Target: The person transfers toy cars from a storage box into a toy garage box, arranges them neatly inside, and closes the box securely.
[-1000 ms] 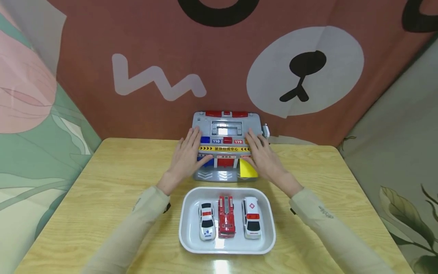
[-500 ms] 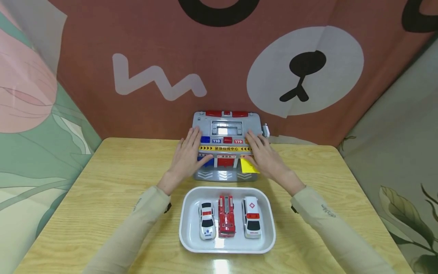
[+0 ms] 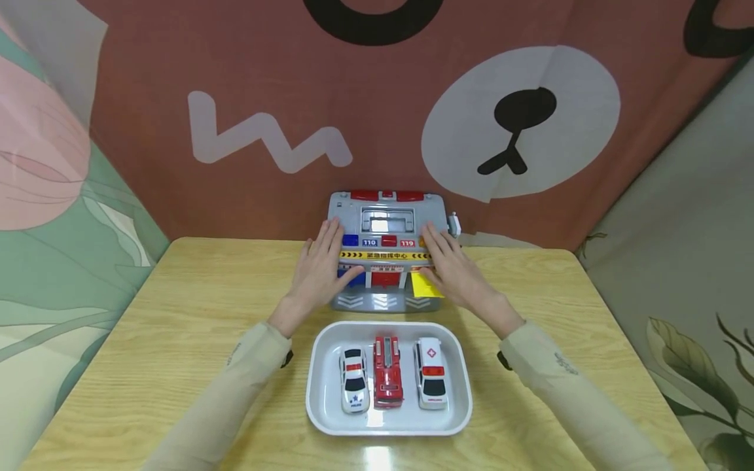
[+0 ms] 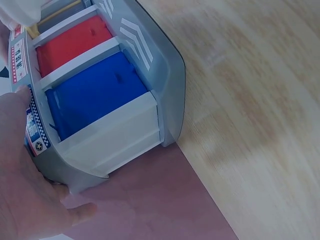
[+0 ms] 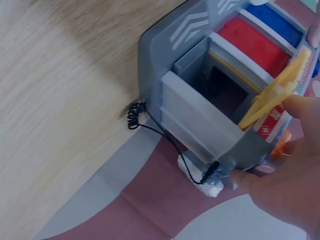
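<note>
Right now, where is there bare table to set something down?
Bare table lies left of the left sleeve and right of the right sleeve. Crowded: the middle, where the left hand and right hand touch the toy station behind the white tray of toy vehicles.

Head view: passage over bare table [image 3: 194, 304] at centre left and centre right. Lower centre: tray [image 3: 459, 378] obstructs, narrow strip to toy station [image 3: 385, 256]. Wall cloth [image 3: 377, 98] bounds rear. Yellow door [image 3: 425, 292] juts forward; right wrist view: coiled cord [image 5: 134, 118] beside station, left of centre.
</note>
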`<control>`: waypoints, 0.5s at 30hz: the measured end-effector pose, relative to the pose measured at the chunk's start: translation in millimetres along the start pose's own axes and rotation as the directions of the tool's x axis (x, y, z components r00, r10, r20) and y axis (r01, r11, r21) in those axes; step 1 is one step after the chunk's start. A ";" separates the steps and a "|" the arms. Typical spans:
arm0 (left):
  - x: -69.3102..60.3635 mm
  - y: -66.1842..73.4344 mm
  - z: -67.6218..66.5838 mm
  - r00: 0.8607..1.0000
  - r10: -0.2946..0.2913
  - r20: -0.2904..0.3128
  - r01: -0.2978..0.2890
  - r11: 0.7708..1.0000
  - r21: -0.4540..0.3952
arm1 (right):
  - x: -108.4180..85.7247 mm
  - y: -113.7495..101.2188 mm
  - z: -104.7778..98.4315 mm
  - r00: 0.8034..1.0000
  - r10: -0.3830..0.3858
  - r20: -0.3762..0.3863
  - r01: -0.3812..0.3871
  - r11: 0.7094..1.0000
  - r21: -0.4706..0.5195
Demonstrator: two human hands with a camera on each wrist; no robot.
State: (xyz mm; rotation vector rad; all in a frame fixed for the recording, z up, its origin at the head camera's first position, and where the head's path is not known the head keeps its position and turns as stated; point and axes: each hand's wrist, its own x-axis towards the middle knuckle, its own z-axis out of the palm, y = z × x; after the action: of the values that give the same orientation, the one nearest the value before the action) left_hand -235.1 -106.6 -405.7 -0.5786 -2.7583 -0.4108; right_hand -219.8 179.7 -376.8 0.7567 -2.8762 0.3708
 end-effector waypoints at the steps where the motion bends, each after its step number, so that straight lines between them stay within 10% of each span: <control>1: 0.1 0.5 0.1 1.000 -0.002 -0.001 0.002 1.000 -0.002 | -1.0 -0.8 -1.1 1.000 0.008 0.005 -0.008 1.000 0.001; 15: 11.2 3.0 -2.0 0.998 0.009 0.061 -0.006 0.999 -0.050 | -45.8 -26.0 -19.4 0.993 0.111 -0.038 -0.098 0.963 0.250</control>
State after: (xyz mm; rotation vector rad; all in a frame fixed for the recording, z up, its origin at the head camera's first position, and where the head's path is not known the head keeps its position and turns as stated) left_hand -243.2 -100.8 -399.4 -0.6234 -2.8100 -0.4686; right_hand -165.8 184.4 -362.1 0.6200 -2.8604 0.7631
